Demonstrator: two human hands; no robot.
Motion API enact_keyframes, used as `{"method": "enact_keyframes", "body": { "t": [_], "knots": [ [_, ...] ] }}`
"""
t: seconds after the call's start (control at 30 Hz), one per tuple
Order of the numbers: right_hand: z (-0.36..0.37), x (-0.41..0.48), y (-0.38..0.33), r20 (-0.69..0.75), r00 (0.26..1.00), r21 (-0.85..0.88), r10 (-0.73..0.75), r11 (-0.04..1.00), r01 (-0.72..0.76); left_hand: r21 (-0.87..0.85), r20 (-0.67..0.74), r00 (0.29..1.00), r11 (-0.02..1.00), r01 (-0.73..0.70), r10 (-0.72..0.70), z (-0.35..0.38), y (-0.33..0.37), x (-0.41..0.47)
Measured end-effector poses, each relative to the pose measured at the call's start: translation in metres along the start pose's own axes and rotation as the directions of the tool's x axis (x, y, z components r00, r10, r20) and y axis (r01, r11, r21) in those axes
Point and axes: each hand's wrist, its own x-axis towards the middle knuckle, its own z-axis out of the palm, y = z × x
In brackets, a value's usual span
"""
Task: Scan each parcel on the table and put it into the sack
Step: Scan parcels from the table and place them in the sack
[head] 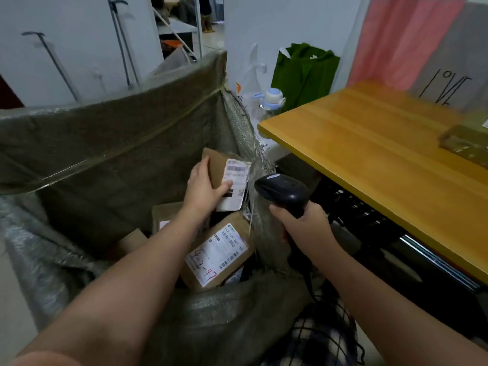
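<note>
red handwritten "4-2-47" on lower parcel's label (pixel 216 256) — "1°N"-like marks on white bag (pixel 449 85), upside down.

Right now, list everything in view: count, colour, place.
sack: one, grey-green woven, open, left
cardboard parcels: at least three, brown, inside sack, one with red handwriting
held parcel: one, brown, white label, over sack
barcode scanner: one, black, beside sack
table: one, yellow wood, right
wrapped parcel: one, olive, blurred, table's right edge
green bag: one, behind table
bottle: one, white-blue cap, behind sack
left hand: gripping held parcel
right hand: gripping scanner
</note>
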Motion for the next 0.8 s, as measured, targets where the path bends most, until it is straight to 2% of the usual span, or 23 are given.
{"method": "enact_keyframes", "body": {
  "t": [0.1, 0.17, 0.27, 0.5, 0.63, 0.8],
  "knots": [
    [0.0, 0.01, 0.006, -0.023, 0.999, -0.012, 0.032, 0.999, -0.033, 0.137, 0.093, 0.991, 0.987, 0.081, -0.094, 0.012, -0.015, 0.009],
    [-0.001, 0.013, 0.009, -0.014, 0.999, -0.022, 0.037, 0.999, -0.037, 0.185, 0.086, 0.99, 0.978, 0.091, -0.109, 0.013, -0.02, 0.007],
    [-0.003, 0.013, 0.012, -0.017, 0.999, -0.018, 0.032, 0.999, -0.032, 0.172, 0.025, 0.998, 0.984, 0.046, -0.051, 0.006, -0.014, -0.001],
    [-0.035, -0.008, 0.007, -0.063, 0.998, -0.005, 0.032, 0.999, -0.032, 0.13, 0.007, 0.975, 0.967, -0.219, 0.22, -0.002, 0.049, -0.047],
    [-0.088, -0.039, 0.013, -0.181, 0.983, 0.027, 0.041, 0.999, -0.037, 0.146, 0.116, 0.906, 0.895, -0.421, 0.407, 0.022, 0.105, -0.081],
    [-0.17, -0.086, 0.031, -0.362, 0.928, 0.076, 0.084, 0.995, -0.06, 0.083, 0.251, 0.797, 0.809, -0.582, 0.549, 0.077, 0.175, -0.126]
  ]
}}
